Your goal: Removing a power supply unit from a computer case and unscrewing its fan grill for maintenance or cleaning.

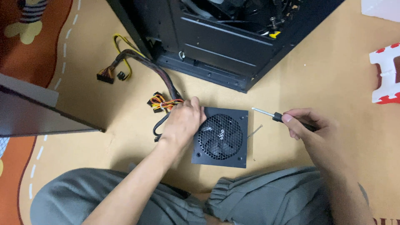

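Observation:
A black power supply unit (223, 139) with a round fan grille lies flat on the tan floor mat in front of my crossed legs. My left hand (183, 121) grips its left upper corner, where a bundle of black, red and yellow cables (162, 102) leaves it. My right hand (310, 127) holds a black-handled screwdriver (266, 113), its metal tip pointing left, a short way right of the unit. A small screw (255, 131) lies on the mat beside the unit's right edge.
An open black computer case (221, 37) lies at the top. Sleeved cables with connectors (110, 73) trail left of it. A dark flat panel (37, 112) juts in from the left. A red-and-white stool (387, 77) stands at the right edge.

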